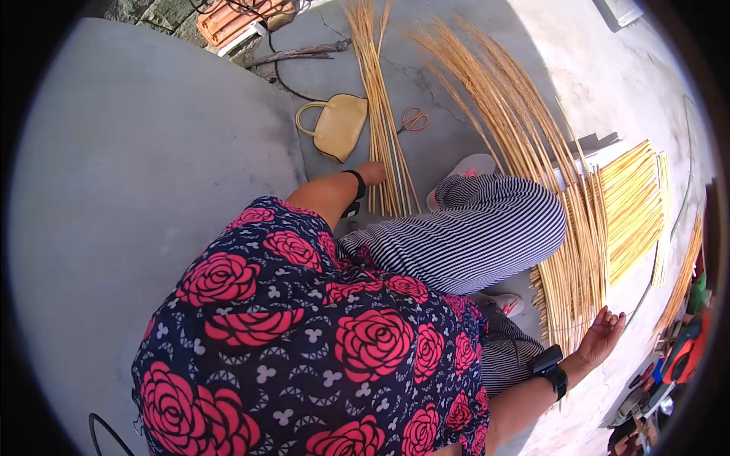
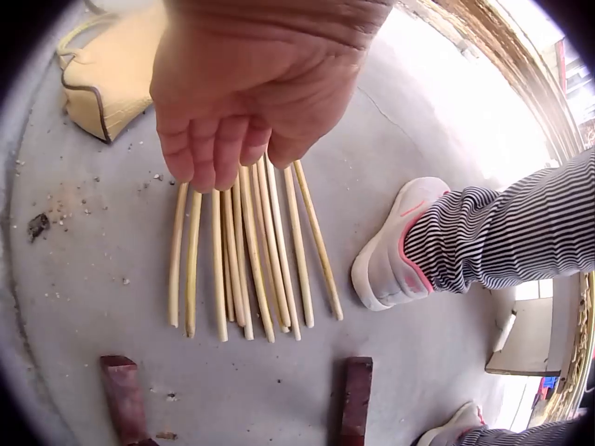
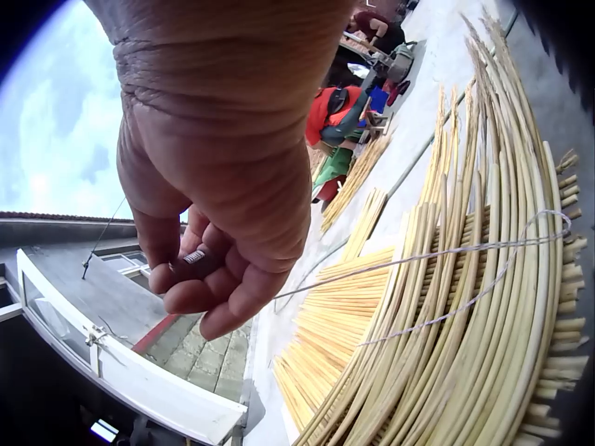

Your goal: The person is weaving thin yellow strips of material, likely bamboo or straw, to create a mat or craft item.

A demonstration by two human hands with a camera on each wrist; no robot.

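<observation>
In the head view, my left hand (image 1: 371,173) is at the small bundle of reed stalks (image 1: 391,171) on the floor. Seen from the left wrist, the palm faces the camera and the fingers (image 2: 203,153) reach down over the stalks (image 2: 244,269), whose cut ends fan out below. My right hand (image 1: 601,336) is curled and pinches a thin string (image 3: 400,268). That string runs across the cut-end part of a large bundle of plumed reeds (image 1: 563,251), looping near its edge in the right wrist view. Part of the grip is hidden behind the fingers.
A yellow handbag (image 1: 341,128) and orange-handled scissors (image 1: 414,119) lie by the small bundle. Shorter stalks (image 1: 635,216) are laid out on the right. Two dark reddish blocks (image 2: 355,400) stand near the stalk ends. The person's shoe (image 2: 400,246) is close by.
</observation>
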